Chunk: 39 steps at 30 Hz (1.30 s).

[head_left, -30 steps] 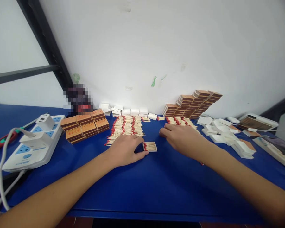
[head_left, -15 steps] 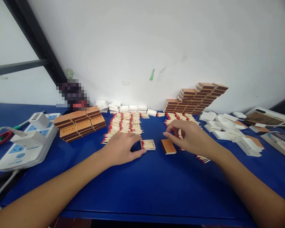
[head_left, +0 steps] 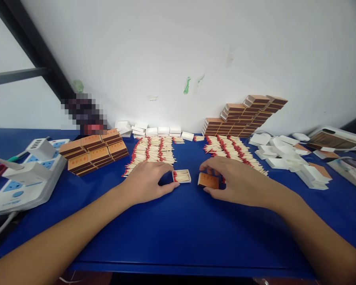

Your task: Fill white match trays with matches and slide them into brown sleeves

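Observation:
A small white tray of red-tipped matches (head_left: 182, 176) lies on the blue table (head_left: 178, 233). My left hand (head_left: 146, 182) rests beside it, thumb and fingers closed on the tray's left end. To its right lies an orange-brown matchbox sleeve (head_left: 208, 180). My right hand (head_left: 239, 180) curls over that sleeve, thumb under its near edge and fingers on its far edge, gripping it. Loose matches lie in rows behind each hand, one pile at centre (head_left: 154, 150) and one at right (head_left: 234, 152).
Stacked brown matchboxes stand at the left (head_left: 91, 150) and against the wall at right (head_left: 243, 116). White inner trays (head_left: 154, 130) line the wall, and more (head_left: 287, 160) lie heaped at right. A white power strip with plugs (head_left: 26, 174) sits far left. Phones (head_left: 335, 140) lie far right.
My right hand came off the right match pile, a brown sleeve appeared beside the tray, and the hand has now closed on it. My left hand stayed on the tray.

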{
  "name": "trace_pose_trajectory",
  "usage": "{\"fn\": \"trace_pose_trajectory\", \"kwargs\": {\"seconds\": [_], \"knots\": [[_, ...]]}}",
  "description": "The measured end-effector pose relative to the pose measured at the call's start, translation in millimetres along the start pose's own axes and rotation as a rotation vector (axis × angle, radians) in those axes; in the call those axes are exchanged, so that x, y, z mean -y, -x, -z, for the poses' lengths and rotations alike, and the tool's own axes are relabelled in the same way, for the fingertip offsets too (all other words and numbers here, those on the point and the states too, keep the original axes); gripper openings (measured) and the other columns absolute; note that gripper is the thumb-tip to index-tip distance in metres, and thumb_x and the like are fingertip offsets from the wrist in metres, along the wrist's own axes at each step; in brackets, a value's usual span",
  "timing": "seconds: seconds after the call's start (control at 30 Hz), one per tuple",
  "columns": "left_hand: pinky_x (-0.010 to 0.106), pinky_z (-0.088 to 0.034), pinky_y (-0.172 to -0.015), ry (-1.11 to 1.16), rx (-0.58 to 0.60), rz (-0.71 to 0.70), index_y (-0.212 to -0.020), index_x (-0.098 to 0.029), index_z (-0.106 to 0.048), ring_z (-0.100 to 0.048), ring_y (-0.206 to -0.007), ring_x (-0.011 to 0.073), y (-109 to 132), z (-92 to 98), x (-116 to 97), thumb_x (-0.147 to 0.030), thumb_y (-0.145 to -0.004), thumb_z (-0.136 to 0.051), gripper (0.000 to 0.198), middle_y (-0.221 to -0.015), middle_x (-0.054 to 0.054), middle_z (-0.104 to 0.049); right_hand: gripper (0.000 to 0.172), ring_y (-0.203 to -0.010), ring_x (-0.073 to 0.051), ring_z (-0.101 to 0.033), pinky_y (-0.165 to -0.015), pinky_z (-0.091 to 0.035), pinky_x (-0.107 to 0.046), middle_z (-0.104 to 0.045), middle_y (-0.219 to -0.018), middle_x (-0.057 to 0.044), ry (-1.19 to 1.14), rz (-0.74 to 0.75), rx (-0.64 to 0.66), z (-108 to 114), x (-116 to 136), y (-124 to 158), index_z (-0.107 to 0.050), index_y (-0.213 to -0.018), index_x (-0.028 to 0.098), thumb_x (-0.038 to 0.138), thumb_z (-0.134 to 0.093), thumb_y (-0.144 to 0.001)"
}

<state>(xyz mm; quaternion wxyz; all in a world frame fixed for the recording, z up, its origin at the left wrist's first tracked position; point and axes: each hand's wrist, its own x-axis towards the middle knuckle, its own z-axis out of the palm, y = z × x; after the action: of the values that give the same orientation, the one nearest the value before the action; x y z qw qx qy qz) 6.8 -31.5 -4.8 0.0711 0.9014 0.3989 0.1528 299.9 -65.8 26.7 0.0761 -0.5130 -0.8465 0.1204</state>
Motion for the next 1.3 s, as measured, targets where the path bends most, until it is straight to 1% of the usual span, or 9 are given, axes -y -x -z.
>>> {"fn": "trace_pose_trajectory", "kwargs": {"seconds": [0.07,0.13,0.23,0.3,0.5,0.77,1.0,1.17,1.3], "knots": [[0.029,-0.036,-0.059,-0.001,0.01,0.003,-0.116,-0.022,-0.076,-0.064,-0.068,0.0186,-1,0.0,1,-0.05,-0.095,-0.071,0.035,-0.077,0.0,-0.069,0.051,-0.115,-0.031,-0.068,-0.088,-0.056,-0.043,-0.071,-0.13,-0.009,-0.022,0.028,-0.023,0,0,0,-0.063,-0.134,0.026,0.045,-0.073,-0.088],[0.029,-0.036,-0.059,-0.005,0.011,0.005,-0.117,-0.022,-0.076,-0.063,-0.068,0.0185,-2,0.0,1,-0.05,-0.095,-0.071,0.035,-0.076,0.0,-0.068,0.051,-0.118,-0.033,-0.066,-0.089,-0.056,-0.044,-0.07,-0.13,-0.011,-0.023,0.025,-0.016,0,-2,0,-0.064,-0.134,0.026,0.049,-0.072,-0.089],[0.028,-0.035,-0.058,-0.002,0.001,0.002,-0.118,-0.022,-0.076,-0.061,-0.065,0.0176,-2,0.1,0,-0.048,-0.095,-0.071,0.035,-0.072,-0.001,-0.065,0.034,-0.109,-0.031,-0.067,-0.086,-0.056,-0.044,-0.071,-0.12,-0.011,-0.016,0.026,0.026,-2,-5,0,-0.069,-0.117,0.025,0.048,-0.069,-0.093],[0.028,-0.036,-0.059,0.008,-0.001,-0.013,-0.118,-0.022,-0.075,-0.06,-0.064,0.0171,-1,0.1,-1,-0.048,-0.095,-0.071,0.035,-0.071,-0.001,-0.063,0.028,-0.105,-0.029,-0.067,-0.085,-0.056,-0.044,-0.07,-0.116,-0.01,-0.026,0.04,0.027,-4,-5,-1,-0.07,-0.112,0.025,0.047,-0.068,-0.094],[0.028,-0.037,-0.06,0.028,-0.003,-0.046,-0.119,-0.021,-0.075,-0.059,-0.062,0.016,0,-0.8,1,-0.049,-0.097,-0.07,0.036,-0.07,-0.002,-0.062,0.032,-0.105,-0.027,-0.066,-0.087,-0.056,-0.041,-0.068,-0.117,-0.009,-0.076,0.103,-0.054,-10,-3,-5,-0.07,-0.123,0.024,0.041,-0.068,-0.096],[0.028,-0.037,-0.059,0.058,-0.051,-0.069,-0.119,-0.02,-0.075,-0.057,-0.06,0.0146,-1,-0.1,1,-0.048,-0.098,-0.069,0.035,-0.066,-0.004,-0.058,0.033,-0.098,-0.026,-0.068,-0.08,-0.056,-0.039,-0.069,-0.115,-0.009,-0.109,0.109,-0.058,-11,-6,-7,-0.07,-0.126,0.026,0.043,-0.067,-0.098],[0.026,-0.036,-0.058,0.167,-0.062,-0.025,-0.118,-0.022,-0.076,-0.054,-0.058,0.0119,-3,0.5,1,-0.052,-0.098,-0.07,0.036,-0.064,-0.005,-0.057,0.034,-0.095,-0.025,-0.068,-0.08,-0.056,-0.039,-0.07,-0.114,-0.01,-0.124,0.122,-0.107,-9,-5,-6,-0.07,-0.127,0.025,0.042,-0.067,-0.097],[0.025,-0.037,-0.057,0.221,-0.102,-0.046,-0.118,-0.02,-0.074,-0.052,-0.057,0.0106,-4,-0.5,4,-0.049,-0.098,-0.071,0.035,-0.065,-0.006,-0.056,0.035,-0.103,-0.028,-0.068,-0.088,-0.057,-0.043,-0.072,-0.118,-0.011,-0.153,0.143,-0.167,-9,-5,-6,-0.071,-0.127,0.026,0.045,-0.066,-0.098],[0.024,-0.04,-0.059,0.231,-0.156,-0.09,-0.12,-0.019,-0.073,-0.053,-0.058,0.0099,-4,-0.7,7,-0.047,-0.098,-0.073,0.035,-0.072,-0.005,-0.061,0.036,-0.114,-0.03,-0.066,-0.095,-0.057,-0.045,-0.07,-0.124,-0.011,-0.156,0.181,-0.218,-10,-7,-6,-0.07,-0.131,0.026,0.045,-0.064,-0.101]]}}
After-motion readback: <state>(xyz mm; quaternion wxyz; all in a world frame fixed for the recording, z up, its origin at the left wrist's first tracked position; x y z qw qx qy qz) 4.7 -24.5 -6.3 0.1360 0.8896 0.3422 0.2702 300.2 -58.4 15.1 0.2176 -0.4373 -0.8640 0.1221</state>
